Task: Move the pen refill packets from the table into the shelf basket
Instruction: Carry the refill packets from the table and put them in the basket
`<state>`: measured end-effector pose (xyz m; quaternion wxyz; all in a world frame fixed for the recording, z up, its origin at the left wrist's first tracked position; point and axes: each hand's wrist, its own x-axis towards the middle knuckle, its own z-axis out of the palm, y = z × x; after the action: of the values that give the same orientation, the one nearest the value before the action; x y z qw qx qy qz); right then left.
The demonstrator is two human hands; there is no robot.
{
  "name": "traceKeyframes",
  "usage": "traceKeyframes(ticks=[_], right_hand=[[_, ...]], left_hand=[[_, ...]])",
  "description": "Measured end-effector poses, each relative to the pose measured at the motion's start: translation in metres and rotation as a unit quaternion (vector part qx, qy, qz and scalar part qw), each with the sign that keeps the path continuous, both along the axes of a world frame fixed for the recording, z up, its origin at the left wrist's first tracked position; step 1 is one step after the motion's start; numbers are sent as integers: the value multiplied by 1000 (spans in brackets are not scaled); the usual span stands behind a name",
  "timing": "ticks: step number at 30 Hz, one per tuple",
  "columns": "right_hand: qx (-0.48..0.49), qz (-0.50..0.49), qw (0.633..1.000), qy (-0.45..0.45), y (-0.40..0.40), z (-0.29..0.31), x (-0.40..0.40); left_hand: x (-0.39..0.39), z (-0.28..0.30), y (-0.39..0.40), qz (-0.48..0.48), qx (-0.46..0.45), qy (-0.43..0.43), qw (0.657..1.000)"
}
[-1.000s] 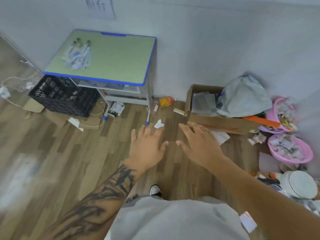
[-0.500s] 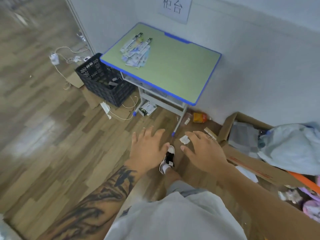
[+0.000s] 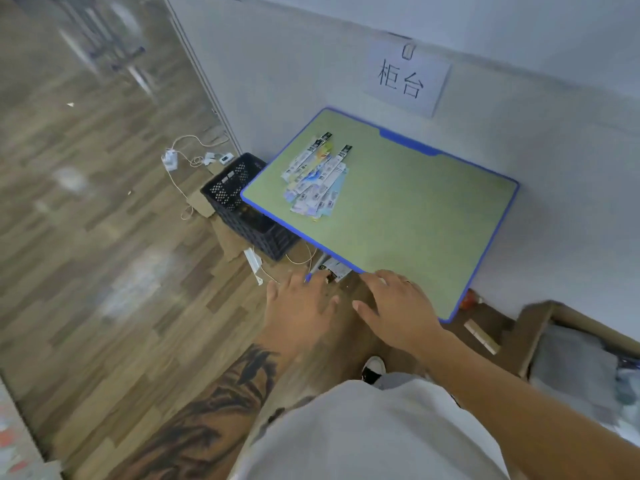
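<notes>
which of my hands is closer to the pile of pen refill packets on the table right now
Neither clearly; the right by a little, if either. The right hand hangs open over the table's near corner; the left hand hangs open over the floor beside that edge. Both are well short of the packets.

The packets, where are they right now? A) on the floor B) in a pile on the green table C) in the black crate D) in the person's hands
B: the packets lie in a loose pile on the table, while both the left hand and the right hand are empty.
</notes>
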<state>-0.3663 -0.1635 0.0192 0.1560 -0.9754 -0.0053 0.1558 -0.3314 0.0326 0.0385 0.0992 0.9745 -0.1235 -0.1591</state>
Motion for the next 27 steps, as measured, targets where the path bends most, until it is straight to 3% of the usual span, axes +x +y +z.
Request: traceKeyframes(ticks=[13, 18, 27], right_hand=[[27, -82, 988, 127, 19, -45, 136], [80, -237, 954, 165, 40, -58, 216], [58, -448, 873, 182, 69, -88, 312]], left_hand=[[143, -56, 22, -23, -10, 53, 998], [229, -64, 36, -90, 11, 65, 994], [346, -65, 53, -220, 24, 86, 971]])
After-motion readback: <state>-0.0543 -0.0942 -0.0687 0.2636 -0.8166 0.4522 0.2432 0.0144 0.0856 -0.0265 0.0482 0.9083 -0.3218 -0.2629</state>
